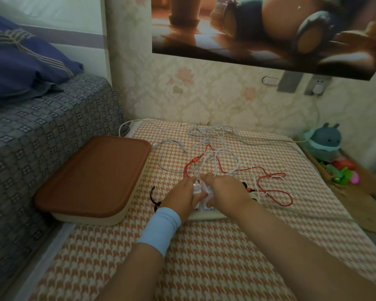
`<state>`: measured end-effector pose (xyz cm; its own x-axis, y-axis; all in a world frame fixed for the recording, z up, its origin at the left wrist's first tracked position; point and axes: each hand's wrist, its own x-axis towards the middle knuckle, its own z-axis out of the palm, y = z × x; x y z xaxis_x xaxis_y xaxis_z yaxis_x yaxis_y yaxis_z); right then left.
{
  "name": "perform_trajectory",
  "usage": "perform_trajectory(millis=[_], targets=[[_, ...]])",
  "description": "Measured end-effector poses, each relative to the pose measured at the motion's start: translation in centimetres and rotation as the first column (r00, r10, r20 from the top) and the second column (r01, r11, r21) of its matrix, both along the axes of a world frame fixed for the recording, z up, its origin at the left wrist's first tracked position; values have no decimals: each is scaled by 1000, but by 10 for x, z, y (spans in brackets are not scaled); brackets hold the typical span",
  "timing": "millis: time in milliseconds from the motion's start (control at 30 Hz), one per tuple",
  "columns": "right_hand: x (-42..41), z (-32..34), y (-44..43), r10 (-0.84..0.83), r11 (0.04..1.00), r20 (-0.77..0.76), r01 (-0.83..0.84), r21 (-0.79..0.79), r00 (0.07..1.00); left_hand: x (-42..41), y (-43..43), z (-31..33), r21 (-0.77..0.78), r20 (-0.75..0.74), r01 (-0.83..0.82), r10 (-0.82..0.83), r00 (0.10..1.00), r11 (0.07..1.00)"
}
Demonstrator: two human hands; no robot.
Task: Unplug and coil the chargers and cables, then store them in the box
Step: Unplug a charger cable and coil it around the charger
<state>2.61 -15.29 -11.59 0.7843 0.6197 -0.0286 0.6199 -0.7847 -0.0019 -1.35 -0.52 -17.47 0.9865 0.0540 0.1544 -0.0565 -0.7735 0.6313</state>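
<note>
On the orange-and-white houndstooth mat [204, 268], near the middle, we have both hands down on a pale power strip [204, 215] that lies across the mat. Our left hand [183, 196], with a light blue wristband [161, 231] on the wrist, curls its fingers over a white charger [197, 187] plugged into the strip, the thumb pressed against the charger's near side. Our right hand [224, 192] is just beside it, knuckles up and fingers bent over a second charger [205, 189]; the blur makes it hard to be sure, but it seems to grip that one. The two hands almost touch.

Beyond the hands, white cables [213, 135] sprawl in a loose tangle toward the far wall. A red cable [276, 192] threads through them and loops out to the right of our right hand. None of the cables is coiled.

The box [91, 177] sits to the left of the strip, against the side of the bed [41, 131], cream below with its brown lid on. A thin black band [154, 200] lies on the mat between the box and our left wrist.

At the far right a blue plush toy [323, 142] rests by the wall, and above it a white plug sits in a wall socket [318, 88]
</note>
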Motion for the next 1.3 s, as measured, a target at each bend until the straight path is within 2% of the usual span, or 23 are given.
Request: perform_trajectory(millis=[100, 233, 500, 633, 667, 700, 767, 800, 833, 900, 967, 1100, 1167, 1200, 1300], targets=[[-3, -1, 0, -18, 1000, -17, 18, 20, 1000, 0, -1, -1, 23, 4, -17, 17, 1000, 1000], [-8, -6, -1, -58, 998, -12, 58, 30, 998, -7, -10, -3, 84, 99, -93, 84, 992, 992], [-4, -8, -1, -49, 999, 12, 49, 23, 999, -5, -5, -1, 130, 69, -66, 57, 996, 989], [-2, -6, -2, -12, 1000, 73, 11, 7, 997, -7, -5, 5, 153, 42, -50, 44, 998, 987], [-3, -6, -3, -2, 1000, 91, 2, -1, 996, -11, -6, 9, 130, 53, -45, 38, 998, 991], [-5, -6, -3, 3, 1000, 102, -1, -12, 995, -14, -7, 19, 34, 94, -62, 59, 994, 998], [-8, -8, -2, 0, 1000, 104, 2, -21, 995, -12, -5, 54, -256, 223, -127, 187, 957, 958], [-9, -9, -1, -14, 1000, 88, 15, -11, 996, -10, -2, 75, -295, 265, -120, 202, 943, 948], [-11, -8, -1, -31, 999, 61, 32, -3, 998, -9, 0, 95, -220, 279, -104, 165, 946, 970], [-19, -1, 0, -60, 998, 2, 60, -16, 998, -17, 2, 121, -38, 214, -54, 61, 975, 998], [-32, 5, 0, -92, 996, -61, 92, -8, 994, -30, 3, 124, -109, 134, -38, 52, 990, 993], [-64, 28, -8, -124, 977, -228, 158, 142, 966, -58, 9, 93, -263, -29, -59, 53, 998, 963], [-81, 39, -15, -129, 918, -292, 225, 326, 948, -75, 6, 85, -302, -77, -37, 15, 997, 953], [-90, 43, -17, -115, 857, -335, 264, 442, 935, -82, 5, 81, -291, -97, -27, -1, 995, 956], [-115, 52, -13, -7, 601, -539, 435, 671, 842, -106, -1, 77, -124, -215, 10, -37, 976, 992]])
